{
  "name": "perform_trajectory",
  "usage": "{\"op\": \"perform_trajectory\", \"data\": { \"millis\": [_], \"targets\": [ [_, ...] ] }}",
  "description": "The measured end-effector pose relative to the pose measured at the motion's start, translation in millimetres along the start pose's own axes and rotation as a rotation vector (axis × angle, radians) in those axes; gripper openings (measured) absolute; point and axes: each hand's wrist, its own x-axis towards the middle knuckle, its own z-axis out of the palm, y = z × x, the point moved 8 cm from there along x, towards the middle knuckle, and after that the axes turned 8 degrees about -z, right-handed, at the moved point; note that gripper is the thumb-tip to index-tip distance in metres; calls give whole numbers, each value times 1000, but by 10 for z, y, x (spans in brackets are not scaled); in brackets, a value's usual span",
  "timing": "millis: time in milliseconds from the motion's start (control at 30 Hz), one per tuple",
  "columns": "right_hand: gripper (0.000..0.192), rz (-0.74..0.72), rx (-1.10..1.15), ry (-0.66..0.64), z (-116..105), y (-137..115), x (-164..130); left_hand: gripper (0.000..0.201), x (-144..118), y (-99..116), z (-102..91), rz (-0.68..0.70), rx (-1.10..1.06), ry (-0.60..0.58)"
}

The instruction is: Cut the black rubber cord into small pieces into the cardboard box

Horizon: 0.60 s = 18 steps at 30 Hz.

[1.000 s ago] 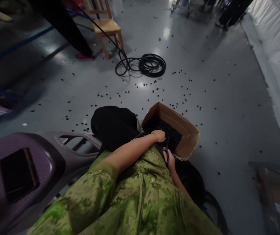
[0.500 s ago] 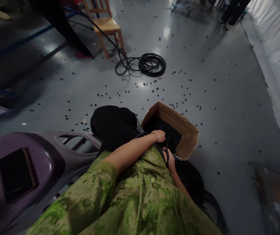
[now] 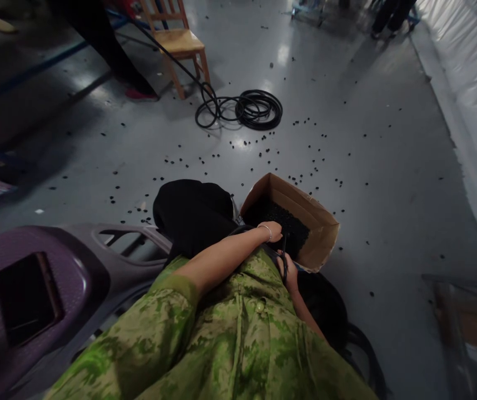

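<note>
An open brown cardboard box point(image 3: 319, 236) lies tilted on the floor, holding small black pieces point(image 3: 286, 222).

Dim indoor light with overhead glare on the glossy floor point(image 3: 288, 61), and blurred, stretched, dark edges and corners.
</note>
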Motion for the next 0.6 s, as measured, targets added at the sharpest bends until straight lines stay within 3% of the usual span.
{"op": "perform_trajectory", "data": {
  "millis": [400, 600],
  "targets": [
    [50, -29, -18, 3, -17, -61, -3, 42, -21, 21, -14, 15, 26, 8],
    [56, -18, -117, 7, -19, 62, 30, 41, -10, 9, 12, 0, 12, -5]
  ]
}}
